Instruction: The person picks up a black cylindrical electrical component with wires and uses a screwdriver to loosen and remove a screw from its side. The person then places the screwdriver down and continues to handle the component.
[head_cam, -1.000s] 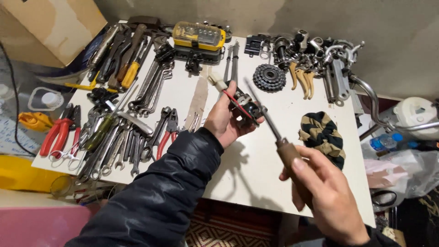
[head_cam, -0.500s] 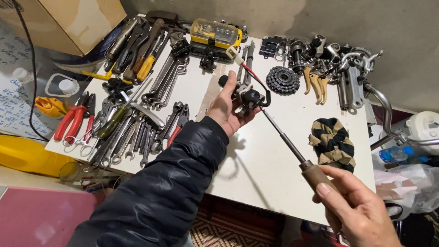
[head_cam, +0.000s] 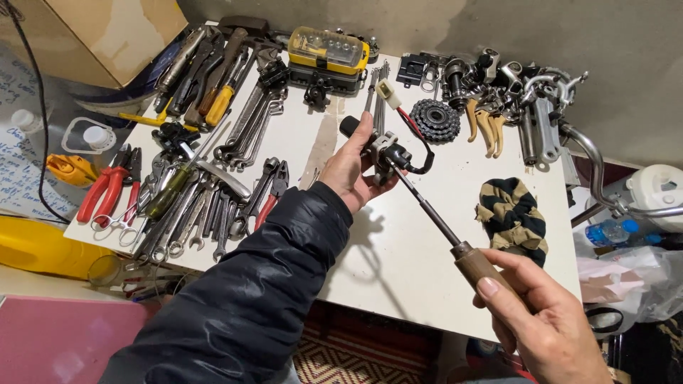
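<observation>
1. The small black switch unit (head_cam: pixel 388 153), with red and black wires running to a white plug (head_cam: pixel 388 91), sits above the middle of the white table (head_cam: pixel 398 263), raised off it in my left hand (head_cam: pixel 352 174).
2. My left fingers are curled tight around it.
3. My right hand (head_cam: pixel 544 327) is closed on the brown wooden handle of a screwdriver (head_cam: pixel 445 231); its tip meets the unit.
4. A striped cloth (head_cam: pixel 514 217) lies near the shaft.
5. A cog cluster (head_cam: pixel 435 119), a yellow bit case (head_cam: pixel 329 51) and wrenches (head_cam: pixel 245 124) lie further off.
</observation>
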